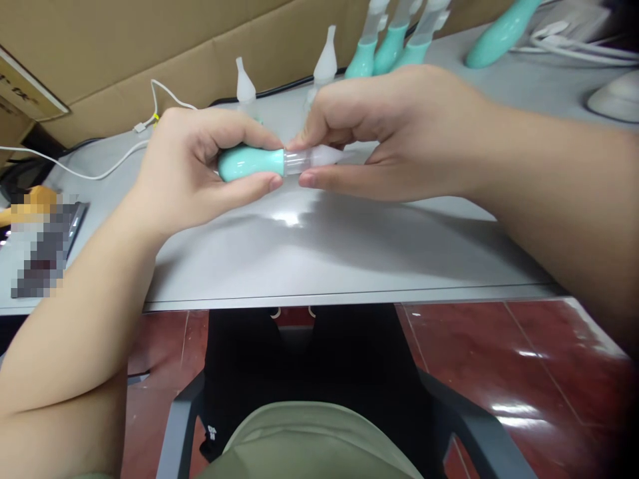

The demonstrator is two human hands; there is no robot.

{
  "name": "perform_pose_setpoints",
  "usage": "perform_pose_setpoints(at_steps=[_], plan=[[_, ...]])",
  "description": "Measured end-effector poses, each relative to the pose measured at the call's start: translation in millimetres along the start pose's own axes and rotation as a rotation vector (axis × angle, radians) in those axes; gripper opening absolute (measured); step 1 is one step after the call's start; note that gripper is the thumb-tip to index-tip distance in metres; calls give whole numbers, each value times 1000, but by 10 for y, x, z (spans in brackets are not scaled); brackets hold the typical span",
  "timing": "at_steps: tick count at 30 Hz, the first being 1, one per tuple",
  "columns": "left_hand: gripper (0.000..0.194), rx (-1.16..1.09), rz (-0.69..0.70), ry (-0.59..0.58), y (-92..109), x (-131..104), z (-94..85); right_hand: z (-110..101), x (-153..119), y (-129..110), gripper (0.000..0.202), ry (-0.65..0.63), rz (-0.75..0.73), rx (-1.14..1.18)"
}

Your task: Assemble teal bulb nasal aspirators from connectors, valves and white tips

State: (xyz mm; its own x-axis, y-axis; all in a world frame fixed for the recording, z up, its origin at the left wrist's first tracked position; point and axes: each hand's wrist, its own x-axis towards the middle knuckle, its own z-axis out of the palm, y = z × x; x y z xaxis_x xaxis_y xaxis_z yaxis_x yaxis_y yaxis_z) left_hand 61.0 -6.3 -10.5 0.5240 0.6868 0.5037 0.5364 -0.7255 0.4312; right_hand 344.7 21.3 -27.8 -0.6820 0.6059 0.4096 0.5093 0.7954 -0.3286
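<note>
My left hand (200,159) is closed around the glossy teal body of a nasal aspirator (252,163), thumb and index finger along its sides. The aspirator lies level above the desk, its tip pointing right. My right hand (394,136) pinches the clear collar and soft white nozzle (324,157) between thumb and fingers, and the collar meets the teal body. Behind my hands stand two white nozzles on clear bases, one on the left (244,85) and one on the right (326,60); my right hand partly hides the right one's base.
Several teal aspirators with clear tops (362,58) stand at the back. Another teal body (499,36) is at the back right, near white cables (569,41) and a white rounded object (616,96). A white cable (104,174) and a blurred-out dark item (50,249) lie left on the grey desk (279,266).
</note>
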Motion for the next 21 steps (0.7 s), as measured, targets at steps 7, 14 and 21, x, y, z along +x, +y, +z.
perform_pose_setpoints(at_steps=[7,14,21], plan=[[25,-16,-3,2,-19,-5,-17,-34,7,-8,45,-26,23,70],[19,-21,13,-45,10,14,-39,-63,11,-26,42,-65,1,150],[20,-87,82,-95,-2,47,-51,-96,1,-14,46,-107,15,106]])
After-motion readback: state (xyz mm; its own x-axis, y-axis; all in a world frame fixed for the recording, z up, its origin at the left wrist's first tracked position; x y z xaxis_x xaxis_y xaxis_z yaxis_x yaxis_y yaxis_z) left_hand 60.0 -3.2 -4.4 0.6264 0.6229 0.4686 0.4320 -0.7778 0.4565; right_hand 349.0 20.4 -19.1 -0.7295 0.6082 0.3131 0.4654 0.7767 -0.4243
